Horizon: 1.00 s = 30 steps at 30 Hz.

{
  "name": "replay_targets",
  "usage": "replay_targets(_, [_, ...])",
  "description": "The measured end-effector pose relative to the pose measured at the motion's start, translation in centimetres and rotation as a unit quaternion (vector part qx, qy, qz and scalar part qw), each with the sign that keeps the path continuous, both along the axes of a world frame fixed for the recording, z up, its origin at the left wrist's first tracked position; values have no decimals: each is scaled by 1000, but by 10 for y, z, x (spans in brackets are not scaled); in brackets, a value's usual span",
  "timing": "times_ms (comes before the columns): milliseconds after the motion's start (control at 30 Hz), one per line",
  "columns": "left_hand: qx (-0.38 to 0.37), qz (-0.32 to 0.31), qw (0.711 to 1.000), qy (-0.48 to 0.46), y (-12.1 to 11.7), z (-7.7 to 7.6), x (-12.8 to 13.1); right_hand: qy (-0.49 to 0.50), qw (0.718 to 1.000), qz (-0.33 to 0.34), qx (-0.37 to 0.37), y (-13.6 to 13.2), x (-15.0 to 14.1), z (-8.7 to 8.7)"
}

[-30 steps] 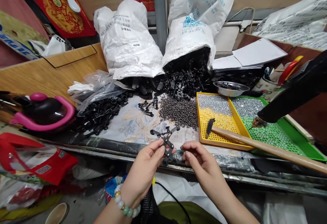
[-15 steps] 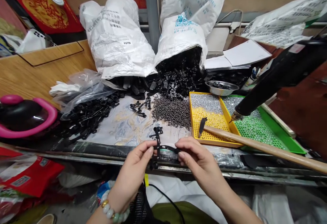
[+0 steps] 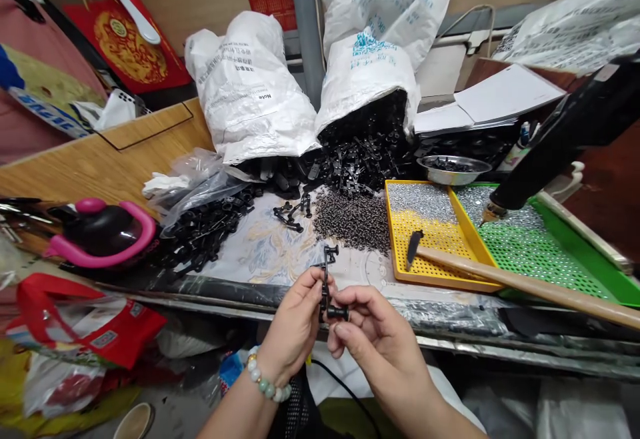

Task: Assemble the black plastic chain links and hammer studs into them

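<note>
A slim black plastic part (image 3: 326, 284) with knobby ends stands nearly upright in front of the table's near edge. My left hand (image 3: 293, 325) has its fingers closed on the part's left side. At its lower end, a short black cylinder sticks out sideways, and the fingertips of my right hand (image 3: 383, 335) are closed around it. My fingers hide some of the part. Beyond my hands, several loose black plastic pieces (image 3: 290, 217) lie on the patterned sheet beside a spread of tiny dark fasteners (image 3: 353, 221).
A yellow tray (image 3: 397, 272) and a green tray (image 3: 620, 292) hold small silvery pieces. Across both lies a hammer (image 3: 500, 275), beneath a black power driver (image 3: 540, 152). White sacks (image 3: 260, 99) stand behind, one spilling black parts. Left are a black parts heap (image 3: 215, 235) and a pink-handled kettle (image 3: 107, 232).
My hands have drawn closer together. The curved black arm that stretched between them has turned out of that position, and the part now stands upright. The view has swung left.
</note>
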<state>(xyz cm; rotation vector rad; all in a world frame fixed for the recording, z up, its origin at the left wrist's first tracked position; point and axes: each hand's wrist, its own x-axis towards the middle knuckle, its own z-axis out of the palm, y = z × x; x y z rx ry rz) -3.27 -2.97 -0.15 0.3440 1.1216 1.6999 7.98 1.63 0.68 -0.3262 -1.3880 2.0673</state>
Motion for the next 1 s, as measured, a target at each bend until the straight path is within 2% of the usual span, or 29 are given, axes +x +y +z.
replay_targets(133, [7,-13,1000,1,1,-1,1,-7,998,32,-57,2,1,6])
replay_targets(233, [6,-22,1000,13,-1,-2,1,-38,994,80,-59,6,6,7])
replay_targets(367, [1,-65,998,24,-1,-2,1,-47,990,115,-62,7,8,6])
replay_targets(600, [-4,-55,998,-10,-1,1,1,-36,992,100,-65,4,4,8])
replay_targets(867, [-1,-85,996,6,-4,3,5,-83,987,118,-66,1,5,7])
replay_targets(933, [-12,-80,996,24,-4,1,3,-89,988,117,-53,0,6,8])
replay_targets(1000, [-29,-60,995,79,-5,1,-4,-101,989,103,-12,3,9,8])
